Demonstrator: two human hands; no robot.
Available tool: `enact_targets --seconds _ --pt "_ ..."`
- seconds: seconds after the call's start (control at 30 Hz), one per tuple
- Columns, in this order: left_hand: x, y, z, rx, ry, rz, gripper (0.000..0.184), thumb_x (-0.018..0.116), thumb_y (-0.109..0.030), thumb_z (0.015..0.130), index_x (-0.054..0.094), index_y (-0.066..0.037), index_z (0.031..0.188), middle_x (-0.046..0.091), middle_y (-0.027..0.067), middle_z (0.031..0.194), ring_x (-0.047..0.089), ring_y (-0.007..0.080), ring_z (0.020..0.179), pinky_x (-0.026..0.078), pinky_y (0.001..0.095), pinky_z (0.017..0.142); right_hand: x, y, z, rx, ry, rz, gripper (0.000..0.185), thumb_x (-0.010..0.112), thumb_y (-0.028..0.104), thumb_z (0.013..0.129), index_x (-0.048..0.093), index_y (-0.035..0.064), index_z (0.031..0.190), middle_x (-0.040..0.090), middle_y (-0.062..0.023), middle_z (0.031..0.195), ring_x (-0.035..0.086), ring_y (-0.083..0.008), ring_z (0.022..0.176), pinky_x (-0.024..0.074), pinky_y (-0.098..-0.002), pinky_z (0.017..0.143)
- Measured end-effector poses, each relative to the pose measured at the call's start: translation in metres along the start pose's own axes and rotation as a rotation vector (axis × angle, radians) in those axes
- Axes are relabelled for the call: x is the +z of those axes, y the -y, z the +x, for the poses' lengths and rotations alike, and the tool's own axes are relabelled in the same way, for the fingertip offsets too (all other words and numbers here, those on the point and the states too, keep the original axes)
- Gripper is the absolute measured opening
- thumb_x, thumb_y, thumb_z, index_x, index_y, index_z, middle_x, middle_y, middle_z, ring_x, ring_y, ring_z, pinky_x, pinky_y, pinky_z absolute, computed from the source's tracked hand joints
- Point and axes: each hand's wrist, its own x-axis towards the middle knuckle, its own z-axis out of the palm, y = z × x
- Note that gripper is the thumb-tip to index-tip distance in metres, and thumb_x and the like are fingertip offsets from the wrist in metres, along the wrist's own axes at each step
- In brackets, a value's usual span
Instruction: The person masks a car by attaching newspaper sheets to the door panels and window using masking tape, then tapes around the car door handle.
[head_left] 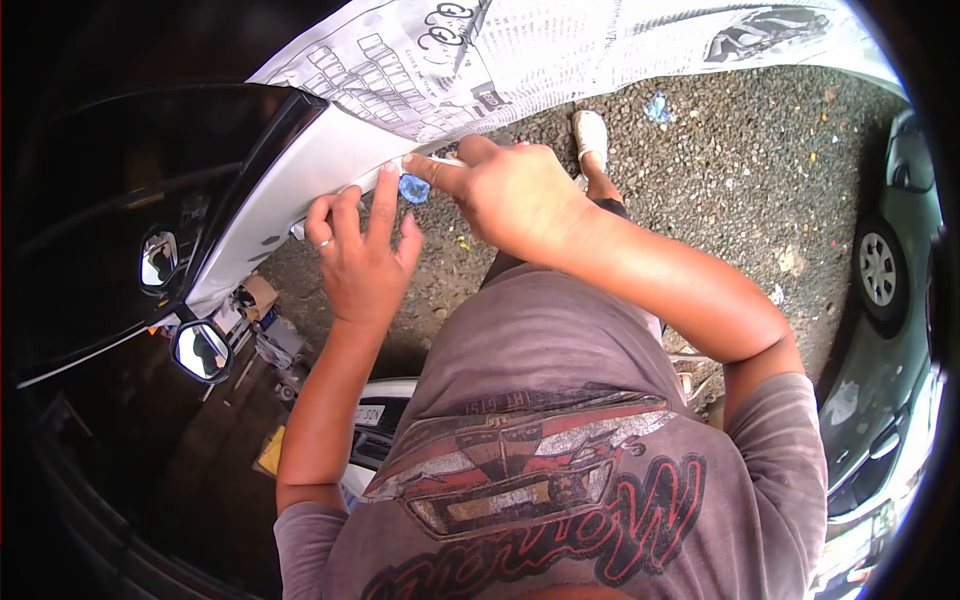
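Note:
A white car body panel (300,175) runs along a dark window, and printed newspaper (560,50) covers its upper part. My left hand (365,255) has its fingers apart, with the index fingertip on the panel's edge and a ring on one finger. My right hand (515,195) reaches the same spot with its index finger stretched out, the tip almost meeting the left one. Its other fingers are curled, and a small whitish piece (447,157) shows beside them; its kind is unclear. A crumpled blue thing (413,188) appears just below the fingertips.
Side mirrors (202,350) show at the left. Gravel ground (740,180) carries another blue scrap (657,107). A dark green car (880,330) stands at the right, and a car with a number plate (369,415) is behind me. A foot in a pale clog (590,135) is near the panel.

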Motion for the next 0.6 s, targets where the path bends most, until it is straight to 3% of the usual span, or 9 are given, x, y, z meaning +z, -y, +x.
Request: enact_targets --seconds 0.03,0.27,0.33,0.6 --pt "0.000 0.000 0.000 0.001 0.001 -0.001 0.072 0.086 -0.020 0.082 0.066 -0.018 0.151 0.058 0.0160 0.128 0.050 0.0407 0.121 0.048 0.0532 0.105 -0.004 -0.001 0.001 -0.011 0.053 0.018 0.057 0.065 0.013 0.095 0.066 0.0194 0.152 0.071 -0.0194 0.111 0.080 -0.0372 0.092 0.0653 -0.0475 0.079" --pt "0.000 0.000 0.000 0.019 -0.011 0.004 0.071 0.086 -0.019 0.082 0.066 -0.017 0.150 0.058 0.0156 0.128 0.051 0.0407 0.121 0.048 0.0530 0.105 -0.004 -0.004 -0.004 -0.063 -0.002 -0.012 0.054 0.067 0.013 0.094 0.069 0.0139 0.148 0.071 -0.0211 0.110 0.080 -0.0351 0.087 0.0652 -0.0460 0.075" --pt "0.000 0.000 0.000 0.019 -0.006 0.008 0.070 0.086 -0.019 0.083 0.066 -0.017 0.150 0.059 0.0152 0.127 0.051 0.0404 0.121 0.049 0.0527 0.105 -0.004 -0.003 -0.007 -0.125 -0.108 -0.135 0.060 0.070 0.012 0.091 0.068 0.0196 0.150 0.066 -0.0114 0.101 0.075 -0.0294 0.085 0.0636 -0.0423 0.074" --pt "0.000 0.000 -0.001 0.013 0.004 0.037 0.069 0.085 -0.020 0.084 0.066 -0.018 0.150 0.060 0.0147 0.128 0.052 0.0398 0.121 0.050 0.0514 0.105 -0.011 0.018 -0.009 -0.140 -0.117 -0.356 0.057 0.065 0.016 0.095 0.065 0.0122 0.151 0.064 -0.0135 0.104 0.073 -0.0291 0.086 0.0617 -0.0401 0.076"
